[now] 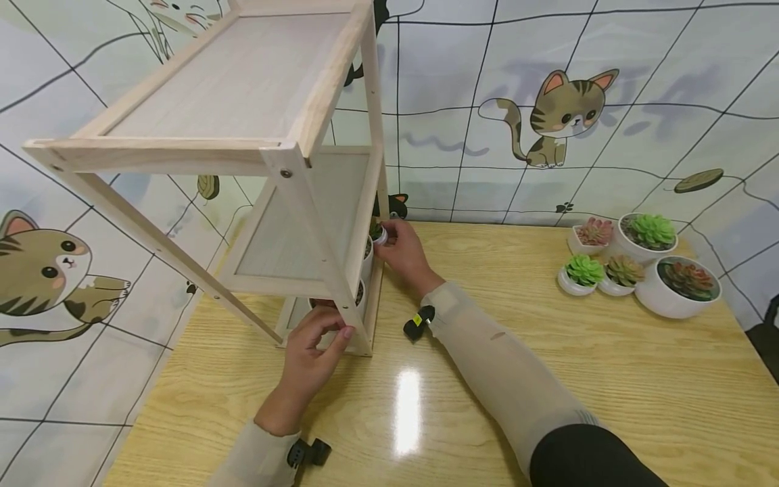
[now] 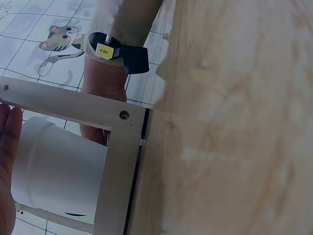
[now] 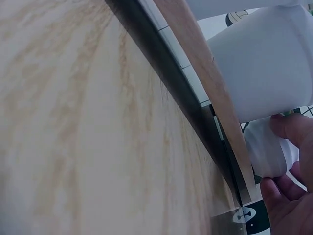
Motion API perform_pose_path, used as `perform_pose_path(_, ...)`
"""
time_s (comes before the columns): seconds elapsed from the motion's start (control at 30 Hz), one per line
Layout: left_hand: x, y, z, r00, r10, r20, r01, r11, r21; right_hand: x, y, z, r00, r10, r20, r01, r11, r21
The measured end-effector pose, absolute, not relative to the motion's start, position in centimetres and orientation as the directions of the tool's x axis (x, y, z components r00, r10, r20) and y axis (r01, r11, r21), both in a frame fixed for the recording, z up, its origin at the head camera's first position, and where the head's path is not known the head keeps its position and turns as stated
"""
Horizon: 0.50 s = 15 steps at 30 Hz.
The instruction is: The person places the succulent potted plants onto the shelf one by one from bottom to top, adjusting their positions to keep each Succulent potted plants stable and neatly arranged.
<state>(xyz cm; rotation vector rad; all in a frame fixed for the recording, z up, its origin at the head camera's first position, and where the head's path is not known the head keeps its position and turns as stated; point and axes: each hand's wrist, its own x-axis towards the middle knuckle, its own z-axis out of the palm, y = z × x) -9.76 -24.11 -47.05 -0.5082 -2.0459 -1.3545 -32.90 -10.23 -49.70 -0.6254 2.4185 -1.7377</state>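
My right hand (image 1: 408, 253) pinches a small potted succulent (image 1: 379, 236) at the far end of a wooden shelf rack's (image 1: 292, 152) bottom level. In the right wrist view, thumb and fingers hold this little white pot (image 3: 266, 149) close beside a larger white pot (image 3: 266, 63). By the rack's near front leg is my left hand (image 1: 310, 355), its thumb near the leg and the other fingers reaching behind it. Straight fingers lie along a white pot (image 2: 58, 166) in the left wrist view. The middle shelf partly hides the pots below.
Several potted succulents (image 1: 669, 287) in white pots stand in a group at the right of the wooden table (image 1: 487, 379). The rack's top shelf (image 1: 225, 74) rises above both hands on the left. Tiled cat-print wall covering (image 1: 438, 135) borders the table's back and left.
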Motion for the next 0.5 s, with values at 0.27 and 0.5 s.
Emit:
perform_pose_path(0.27,-9.69,-24.09,-46.94,-0.735,-0.029,0.677,0.609,0.41,0.679,-32.77,-10.27,-49.34,-0.911,-0.389,0.135,-0.248,0.257,-0.934)
perform_pose_path(0.5,-9.74,-24.08,-46.86,-0.727,-0.023,0.686,0.621,0.404,0.671,-32.69,-10.18,-49.3,-0.902,-0.402,0.159,-0.271,0.239,-0.933)
